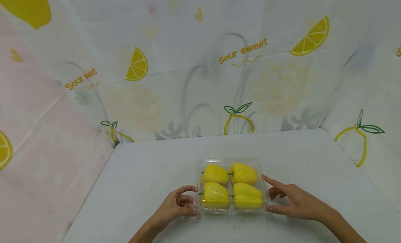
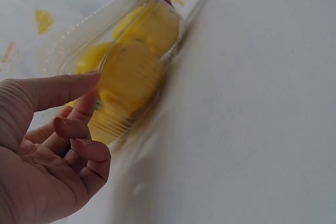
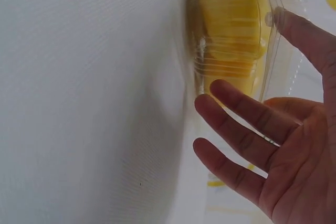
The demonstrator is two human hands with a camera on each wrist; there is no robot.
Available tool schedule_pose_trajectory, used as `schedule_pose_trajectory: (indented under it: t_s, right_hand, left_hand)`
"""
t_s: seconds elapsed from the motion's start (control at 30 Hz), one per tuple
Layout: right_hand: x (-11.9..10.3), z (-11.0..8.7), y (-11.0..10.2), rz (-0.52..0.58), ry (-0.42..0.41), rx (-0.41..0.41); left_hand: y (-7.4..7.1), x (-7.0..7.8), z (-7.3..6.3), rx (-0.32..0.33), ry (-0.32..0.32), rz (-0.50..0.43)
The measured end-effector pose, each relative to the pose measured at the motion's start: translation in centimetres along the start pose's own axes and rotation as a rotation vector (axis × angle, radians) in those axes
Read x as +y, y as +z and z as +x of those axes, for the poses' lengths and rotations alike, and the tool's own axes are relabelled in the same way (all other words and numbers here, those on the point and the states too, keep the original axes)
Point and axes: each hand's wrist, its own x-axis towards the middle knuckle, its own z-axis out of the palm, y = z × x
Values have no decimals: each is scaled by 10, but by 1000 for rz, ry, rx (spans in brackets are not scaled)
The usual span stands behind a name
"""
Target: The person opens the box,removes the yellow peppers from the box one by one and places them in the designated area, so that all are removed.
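A clear plastic clamshell box point(image 1: 232, 212) with several yellow bell peppers point(image 1: 215, 195) in it is near the front of the white table. Its lid lies over the peppers, whose green stems point left. On the box's left side, my left hand point(image 1: 177, 205) holds the edge with thumb and index finger; its other fingers curl loosely below, as the left wrist view shows. At the opposite side my right hand point(image 1: 291, 199) holds the edge, thumb on the rim point(image 3: 269, 51) near the front corner and index finger farther back. Its other fingers are spread beneath the rim.
The white tabletop point(image 1: 150, 166) stretches around the box. Behind it and along both sides hangs a pale cloth point(image 1: 188, 96) printed with lemons and the words "Sour sweet".
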Motion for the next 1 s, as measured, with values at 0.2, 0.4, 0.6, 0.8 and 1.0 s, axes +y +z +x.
schedule_pose_trajectory:
  t_s: [0.2,0.4,0.6,0.8,1.0]
  right_hand:
    - [-2,-4,0,-134,5,56]
    - [-2,-11,7,-288,-52,197]
    - [0,-13,14,-295,-232,337]
    - [-1,-13,15,-272,-338,338]
    - [-3,-10,14,-305,-453,365]
  left_hand:
    - [-1,2,-2,-23,11,33]
    - [-1,2,-3,-41,11,39]
    - [-2,4,-5,-45,15,48]
    - [-2,4,-4,-56,12,37]
    - [0,4,-4,-61,20,30]
